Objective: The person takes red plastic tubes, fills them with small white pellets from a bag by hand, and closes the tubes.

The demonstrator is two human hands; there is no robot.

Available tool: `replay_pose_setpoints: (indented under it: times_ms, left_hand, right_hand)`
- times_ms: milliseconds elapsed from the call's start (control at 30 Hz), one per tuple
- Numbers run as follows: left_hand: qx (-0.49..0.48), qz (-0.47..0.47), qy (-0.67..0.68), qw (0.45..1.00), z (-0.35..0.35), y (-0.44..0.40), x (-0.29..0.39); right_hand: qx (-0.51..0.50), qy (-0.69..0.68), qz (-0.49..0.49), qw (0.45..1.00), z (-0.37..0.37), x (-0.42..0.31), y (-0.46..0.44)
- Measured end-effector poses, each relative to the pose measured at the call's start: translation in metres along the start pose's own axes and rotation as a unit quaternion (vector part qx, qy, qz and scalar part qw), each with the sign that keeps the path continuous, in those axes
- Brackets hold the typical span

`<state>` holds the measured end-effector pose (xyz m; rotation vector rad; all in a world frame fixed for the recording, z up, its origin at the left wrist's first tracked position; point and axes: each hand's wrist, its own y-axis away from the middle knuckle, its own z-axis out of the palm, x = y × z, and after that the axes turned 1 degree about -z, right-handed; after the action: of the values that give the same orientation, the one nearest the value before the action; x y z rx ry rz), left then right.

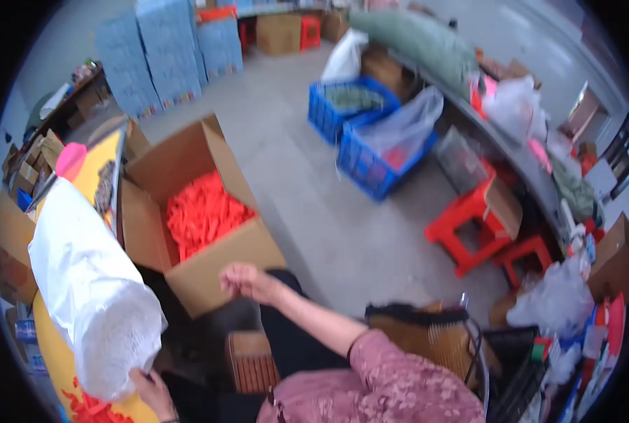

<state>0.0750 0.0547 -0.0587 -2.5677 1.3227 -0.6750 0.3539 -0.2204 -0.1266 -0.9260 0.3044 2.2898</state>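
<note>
White sack (82, 247) on the left, lying lengthwise along a yellow tabletop (52, 352), closed end far, wide mouth turned near and slightly right. Mouth sits by the table's right edge; dark gap beyond that edge, then an open cardboard box (200, 278), flaps out, part filled with red pieces (205, 211). More red pieces (92, 410) on the tabletop just nearer than the sack mouth. Widest open room: grey floor (300, 204), running from the box's right side to two blue crates (378, 173) and on to the far side.

Sack mouth lies immediately beyond the left hand (153, 395), fingertips at the near right part of the rim. Right hand (245, 282) well apart from the sack, over the box's near right flap.

Left fingers: touching the rim; cannot tell whether they pinch it or only rest there. Right fingers: curled in toward the palm, tips drawn together; inside of the fist hidden.

Farther out: red stools (462, 233) on the right, below a long cluttered bench (515, 144); far left, tall stacks of pale blue packages (166, 56). Near, between the hands, a brown slatted seat (251, 361) beside the person's dark trouser leg (286, 338).
</note>
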Motion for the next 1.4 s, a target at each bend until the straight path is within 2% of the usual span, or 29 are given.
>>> replay_pose_setpoints:
  times_ms: [33, 67, 100, 133, 167, 267, 333, 467, 633, 867, 1033, 1133, 1167, 1400]
  left_hand:
    - [-0.032, -0.017, -0.025, 0.999, -0.002, 0.001, 0.000]
    - [-0.005, 0.027, -0.046, 0.999, 0.007, 0.001, -0.017]
    - [-0.028, 0.007, -0.056, 0.998, -0.001, -0.001, -0.003]
    - [-0.027, 0.027, -0.077, 0.996, -0.003, -0.002, 0.000]
    - [-0.031, 0.022, -0.063, 0.997, -0.001, -0.002, -0.001]
    - [-0.033, 0.049, -0.137, 0.989, -0.003, -0.004, 0.005]
    - [-0.052, 0.027, -0.135, 0.989, -0.003, -0.003, -0.001]
    - [-0.049, 0.015, -0.125, 0.991, -0.003, -0.005, 0.007]
    - [-0.052, -0.002, -0.138, 0.989, -0.004, -0.005, 0.017]
    - [-0.067, 0.000, -0.158, 0.985, -0.004, -0.006, 0.009]
    - [-0.069, 0.001, -0.185, 0.980, -0.004, -0.004, -0.006]
    - [-0.080, -0.004, -0.208, 0.975, -0.005, -0.004, -0.005]
    - [-0.085, -0.013, -0.216, 0.973, -0.006, -0.004, -0.005]
    - [-0.081, -0.017, -0.256, 0.963, -0.002, -0.003, 0.004]
  right_hand:
    - [0.014, -0.004, -0.013, 1.000, 0.002, 0.000, 0.003]
    - [0.009, -0.022, -0.029, 0.999, 0.005, 0.003, 0.006]
    - [0.011, -0.033, -0.029, 0.999, 0.014, 0.006, 0.009]
    - [0.008, -0.038, -0.029, 0.999, 0.021, 0.011, 0.012]
    - [0.013, -0.037, -0.013, 0.999, 0.033, 0.012, 0.017]
    - [0.010, -0.065, 0.025, 0.998, 0.046, 0.040, 0.019]
    - [-0.009, -0.063, 0.059, 0.996, 0.054, 0.052, 0.023]
    - [-0.055, -0.056, 0.065, 0.995, 0.066, 0.063, 0.020]
    - [-0.058, -0.015, 0.106, 0.992, 0.067, 0.083, 0.018]
    - [-0.118, -0.025, 0.099, 0.988, 0.082, 0.106, 0.011]
    - [-0.091, 0.024, 0.090, 0.991, 0.079, 0.104, 0.009]
    - [-0.035, 0.077, 0.043, 0.996, 0.075, 0.105, 0.005]
    - [0.014, 0.102, 0.013, 0.995, 0.075, 0.103, 0.006]
    - [0.119, 0.108, 0.010, 0.987, 0.061, 0.089, 0.003]
